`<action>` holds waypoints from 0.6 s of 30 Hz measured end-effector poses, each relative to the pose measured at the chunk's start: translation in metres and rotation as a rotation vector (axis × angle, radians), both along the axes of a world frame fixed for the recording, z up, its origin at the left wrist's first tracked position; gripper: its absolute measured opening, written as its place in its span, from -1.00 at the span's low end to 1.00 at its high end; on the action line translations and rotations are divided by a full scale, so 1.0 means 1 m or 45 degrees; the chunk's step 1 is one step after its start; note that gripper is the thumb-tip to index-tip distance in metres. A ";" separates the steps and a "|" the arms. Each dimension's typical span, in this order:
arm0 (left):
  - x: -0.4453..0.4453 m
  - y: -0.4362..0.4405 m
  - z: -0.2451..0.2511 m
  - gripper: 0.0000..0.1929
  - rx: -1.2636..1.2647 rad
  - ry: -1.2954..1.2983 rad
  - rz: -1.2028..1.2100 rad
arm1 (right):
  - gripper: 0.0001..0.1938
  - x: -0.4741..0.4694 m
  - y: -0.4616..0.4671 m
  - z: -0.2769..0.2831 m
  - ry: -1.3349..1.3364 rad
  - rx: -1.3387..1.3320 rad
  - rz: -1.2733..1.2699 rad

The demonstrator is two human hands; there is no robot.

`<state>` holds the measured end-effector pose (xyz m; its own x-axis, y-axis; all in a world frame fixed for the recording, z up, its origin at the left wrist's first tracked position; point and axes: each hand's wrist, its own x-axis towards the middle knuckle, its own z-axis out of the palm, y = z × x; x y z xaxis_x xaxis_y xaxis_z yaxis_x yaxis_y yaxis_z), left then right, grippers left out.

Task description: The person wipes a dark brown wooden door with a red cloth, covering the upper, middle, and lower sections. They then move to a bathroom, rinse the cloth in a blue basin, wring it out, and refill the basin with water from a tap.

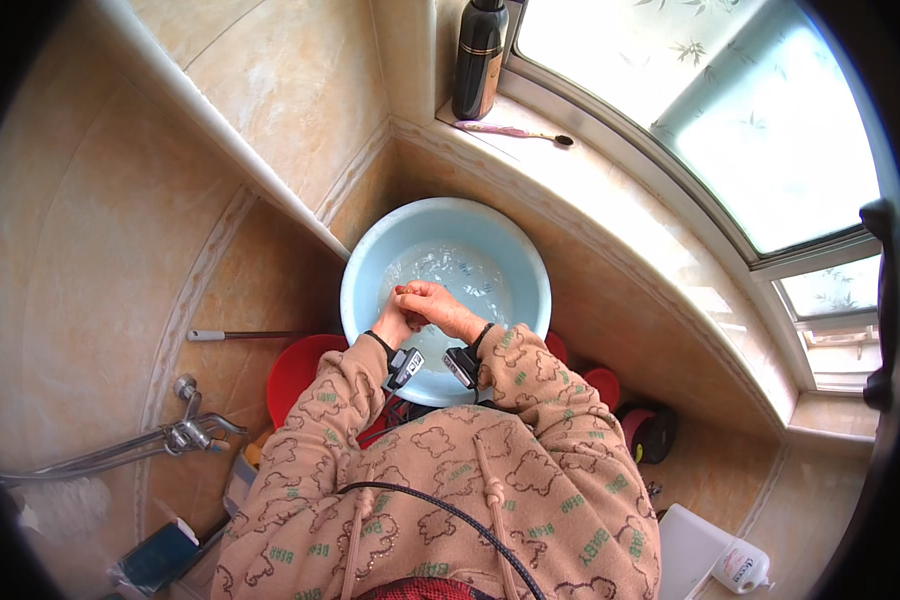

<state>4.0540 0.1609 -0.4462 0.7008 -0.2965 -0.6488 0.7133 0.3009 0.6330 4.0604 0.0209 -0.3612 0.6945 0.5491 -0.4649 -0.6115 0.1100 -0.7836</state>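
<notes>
A round light-blue plastic basin (360, 255) stands before me with shallow, rippling water in its bottom. Both hands are together above its near left part. My right hand (439, 306) is folded over the fingers of my left hand (395, 319), which comes up from the left. A small reddish-brown bit shows at the left fingertips; whether it is skin or an object I cannot tell. Each wrist wears a black strap with a small device, over the basin's near side. The palms are hidden.
Red plastic basins (300, 375) stand beneath and beside the blue one. A chrome wall tap (187, 435) is at left, near a thin rod (244, 335). The window sill holds a toothbrush (514, 130) and dark bottle (480, 64). A white bottle (741, 568) lies lower right.
</notes>
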 end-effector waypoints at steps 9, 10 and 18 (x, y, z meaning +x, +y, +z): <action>0.007 -0.017 0.051 -0.64 0.035 0.254 0.069 | -0.66 0.027 0.001 -0.021 -0.818 -0.726 -0.129; 0.007 -0.022 0.052 -0.69 -0.150 0.297 0.251 | -0.65 0.031 -0.003 -0.027 -0.879 -0.818 -0.113; -0.012 0.007 0.043 -0.53 0.228 0.313 0.131 | -0.56 0.023 -0.078 -0.084 -0.712 -1.413 -0.149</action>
